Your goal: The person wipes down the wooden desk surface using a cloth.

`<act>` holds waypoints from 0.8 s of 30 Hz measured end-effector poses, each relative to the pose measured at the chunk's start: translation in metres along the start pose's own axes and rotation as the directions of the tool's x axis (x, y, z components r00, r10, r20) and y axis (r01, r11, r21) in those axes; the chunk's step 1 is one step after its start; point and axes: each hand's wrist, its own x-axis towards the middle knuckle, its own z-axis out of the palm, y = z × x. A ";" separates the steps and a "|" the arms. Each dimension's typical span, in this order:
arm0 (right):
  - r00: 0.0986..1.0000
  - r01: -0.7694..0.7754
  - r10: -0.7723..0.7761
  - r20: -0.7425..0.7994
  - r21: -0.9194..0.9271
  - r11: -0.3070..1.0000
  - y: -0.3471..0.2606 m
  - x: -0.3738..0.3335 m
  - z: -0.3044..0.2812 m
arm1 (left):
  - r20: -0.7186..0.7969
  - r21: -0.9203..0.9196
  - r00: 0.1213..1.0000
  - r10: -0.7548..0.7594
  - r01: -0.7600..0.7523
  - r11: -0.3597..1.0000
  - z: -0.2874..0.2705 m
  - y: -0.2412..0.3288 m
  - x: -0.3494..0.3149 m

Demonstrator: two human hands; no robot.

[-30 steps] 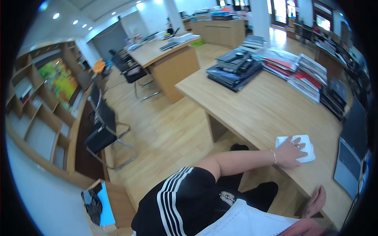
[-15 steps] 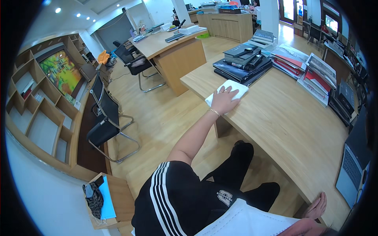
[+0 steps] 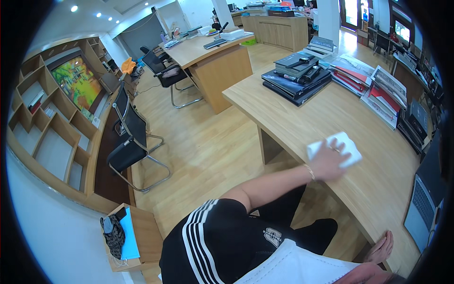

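My left hand point(image 3: 329, 160) lies flat on a white cloth point(image 3: 344, 144) and presses it onto the long wooden table point(image 3: 302, 118), near the table's front edge. My bare left forearm reaches up to it from my black striped sleeve. My right hand point(image 3: 381, 248) rests on the table's edge at the lower right, fingers spread, holding nothing. Something white point(image 3: 293, 265) covers my chest at the bottom of the view.
Stacks of dark books point(image 3: 295, 75) and red and white magazines point(image 3: 378, 90) line the far side of the table. A laptop point(image 3: 423, 203) sits at the right. Black chairs point(image 3: 132, 142), another desk point(image 3: 213, 52) and wall shelves point(image 3: 47, 128) stand across the wood floor.
My left hand has slid the white cloth along the table, from beside the dark book stack back toward me and to the right. My right hand has stayed on the table edge.
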 end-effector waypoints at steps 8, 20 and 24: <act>0.999 -0.027 0.027 0.031 -0.003 1.000 0.004 -0.002 0.008 | 0.052 -0.193 0.914 0.402 -0.385 0.902 0.053 0.131 0.025; 0.992 -0.111 0.118 -0.031 0.178 0.978 0.002 -0.003 0.002 | -0.021 -0.340 0.787 0.617 -0.586 0.736 0.087 0.180 0.070; 0.998 -0.054 0.051 0.031 0.123 0.991 -0.003 -0.005 -0.001 | -0.010 -0.168 0.920 0.393 -0.389 0.906 0.074 0.119 0.111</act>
